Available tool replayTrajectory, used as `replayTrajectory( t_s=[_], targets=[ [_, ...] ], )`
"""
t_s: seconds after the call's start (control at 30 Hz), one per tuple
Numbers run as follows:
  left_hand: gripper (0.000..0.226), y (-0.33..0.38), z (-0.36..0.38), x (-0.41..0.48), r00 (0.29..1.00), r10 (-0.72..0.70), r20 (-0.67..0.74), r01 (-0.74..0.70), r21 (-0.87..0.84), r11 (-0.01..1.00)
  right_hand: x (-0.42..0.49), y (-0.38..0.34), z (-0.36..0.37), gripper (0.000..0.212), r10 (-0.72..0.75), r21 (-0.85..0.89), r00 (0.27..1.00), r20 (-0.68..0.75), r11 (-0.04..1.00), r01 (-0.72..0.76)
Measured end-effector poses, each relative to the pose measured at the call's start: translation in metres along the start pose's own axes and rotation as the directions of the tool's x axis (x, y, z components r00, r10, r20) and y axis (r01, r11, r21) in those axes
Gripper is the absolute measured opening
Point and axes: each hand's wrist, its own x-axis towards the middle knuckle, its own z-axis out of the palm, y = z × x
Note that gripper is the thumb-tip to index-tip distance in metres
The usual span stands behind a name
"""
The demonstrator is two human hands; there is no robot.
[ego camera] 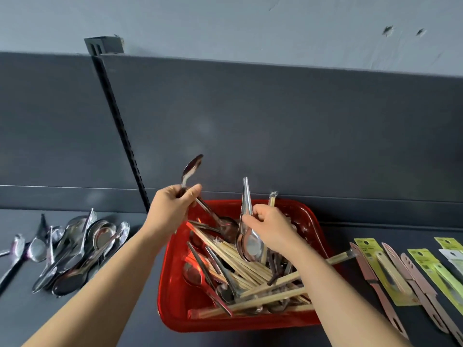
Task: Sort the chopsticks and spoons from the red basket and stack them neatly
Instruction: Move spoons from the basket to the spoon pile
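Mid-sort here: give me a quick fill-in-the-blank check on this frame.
The left hand and right hand both grip metal ___.
The chopsticks lie inside the ___ basket.
The loose spoon pile lies on the basket's ___ side.
Missing: spoons; red; left.

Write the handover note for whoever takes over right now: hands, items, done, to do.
Left hand: grips spoons above the red basket.
Right hand: holds one spoon over the basket.
Done: spoon pile lies loose on the counter, left of the basket.
To do: chopsticks and more spoons remain in the basket; no chopstick stack visible; pile needs neatening.
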Motion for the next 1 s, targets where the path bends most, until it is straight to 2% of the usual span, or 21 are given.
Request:
replayTrajectory(
  t_s=[0.17,0.3,0.43,0.57,0.7,0.8,0.9,1.0],
  targets=[
    [0.050,-0.004,-0.070,-0.011,0.980,0.081,-0.180,-0.087,-0.024,0.996,0.013,-0.052,0.035,0.029,-0.092,0.098,0.996,0.007,0.991,0.091],
    [0.041,-0.014,-0.142,-0.015,0.942,0.048,-0.332,-0.041,0.027,0.999,0.022,-0.094,0.089,0.034,-0.127,0.175,0.989,0.071,0.978,0.113],
    [0.036,-0.033,-0.208,-0.010,0.924,-0.015,-0.383,0.059,0.103,0.993,0.032,-0.123,0.149,0.030,-0.102,0.132,0.982,0.157,0.988,0.082],
    [0.039,-0.061,-0.252,0.002,0.929,-0.078,-0.362,0.147,0.168,0.975,0.040,-0.136,0.213,0.036,-0.016,0.029,0.983,0.183,1.000,0.011],
    [0.041,-0.090,-0.277,0.024,0.953,-0.146,-0.265,0.214,0.252,0.944,0.048,-0.134,0.264,0.038,0.126,-0.087,0.974,0.189,0.990,-0.112],
    [0.045,-0.105,-0.281,0.041,0.972,-0.144,-0.188,0.205,0.367,0.907,0.050,-0.131,0.285,0.041,0.191,-0.151,0.970,0.151,0.974,-0.168],
    [0.051,-0.116,-0.282,0.056,0.984,-0.120,-0.129,0.166,0.456,0.875,0.050,-0.131,0.298,0.040,0.244,-0.126,0.966,0.080,0.964,-0.233],
    [0.040,-0.124,-0.280,0.067,0.993,-0.095,-0.064,0.114,0.535,0.837,0.048,-0.130,0.304,0.033,0.265,-0.063,0.964,0.030,0.963,-0.263]
  ],
)
